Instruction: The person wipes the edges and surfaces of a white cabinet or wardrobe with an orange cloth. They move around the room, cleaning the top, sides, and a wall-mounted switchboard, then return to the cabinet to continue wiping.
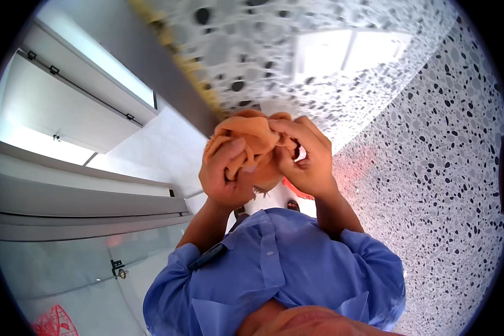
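An orange cloth (252, 130), bunched and folded with a fringed edge, is held up in front of my chest. On its left side my left hand (227, 176) grips a fold, the thumb pressed over the fabric. My right hand (304, 151) pinches the cloth's right side between thumb and fingers. The middle of the cloth sags between both hands, and part of its underside is hidden by them.
Speckled terrazzo wall panels (441, 138) rise ahead and at the right, one reflecting a bright window. A grey frame (172, 67) edged in yellow runs beside them. Glass-panelled doors (59, 256) with a latch stand at the left. Something red (298, 191) lies below my right wrist.
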The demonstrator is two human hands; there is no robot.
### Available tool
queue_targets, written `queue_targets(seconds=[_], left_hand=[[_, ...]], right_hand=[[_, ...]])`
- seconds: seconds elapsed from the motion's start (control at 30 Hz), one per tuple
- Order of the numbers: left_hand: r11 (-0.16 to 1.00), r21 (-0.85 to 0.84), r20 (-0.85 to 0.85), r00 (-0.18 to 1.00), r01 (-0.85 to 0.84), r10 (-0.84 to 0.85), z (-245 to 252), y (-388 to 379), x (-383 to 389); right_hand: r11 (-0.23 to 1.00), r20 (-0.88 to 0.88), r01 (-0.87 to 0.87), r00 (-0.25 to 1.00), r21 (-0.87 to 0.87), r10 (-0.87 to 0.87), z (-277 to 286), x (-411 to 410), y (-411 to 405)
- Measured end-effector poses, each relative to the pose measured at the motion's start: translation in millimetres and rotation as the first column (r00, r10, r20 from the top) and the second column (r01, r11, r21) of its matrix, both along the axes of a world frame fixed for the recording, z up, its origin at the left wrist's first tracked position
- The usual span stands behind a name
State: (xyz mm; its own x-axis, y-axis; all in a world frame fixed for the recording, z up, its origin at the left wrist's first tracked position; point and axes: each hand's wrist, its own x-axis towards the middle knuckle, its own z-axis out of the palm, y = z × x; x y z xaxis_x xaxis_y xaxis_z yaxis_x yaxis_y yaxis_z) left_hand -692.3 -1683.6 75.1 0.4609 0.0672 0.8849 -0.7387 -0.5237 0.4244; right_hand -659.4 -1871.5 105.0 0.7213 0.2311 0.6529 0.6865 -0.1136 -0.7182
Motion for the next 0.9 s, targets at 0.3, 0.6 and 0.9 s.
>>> queue_targets(seconds=[0.3, 0.6, 0.9], left_hand=[[0.994, -0.093, 0.257, 0.966, 0.057, -0.032, 30.2, 96.3, 51.0], [0.959, -0.204, 0.273, 0.952, 0.198, -0.138, 3.2, 83.9, 89.6], [0.947, -0.211, 0.221, 0.955, 0.243, -0.197, -13.4, 86.8, 90.4]], right_hand=[[0.878, 0.525, 0.475, 0.734, 0.057, -0.431, 28.4, -16.9, 112.6], [0.674, 0.611, 0.739, 0.532, 0.004, -0.587, 14.8, -23.1, 141.1], [0.689, 0.600, 0.724, 0.534, 0.039, -0.595, 0.9, -27.5, 147.6]])
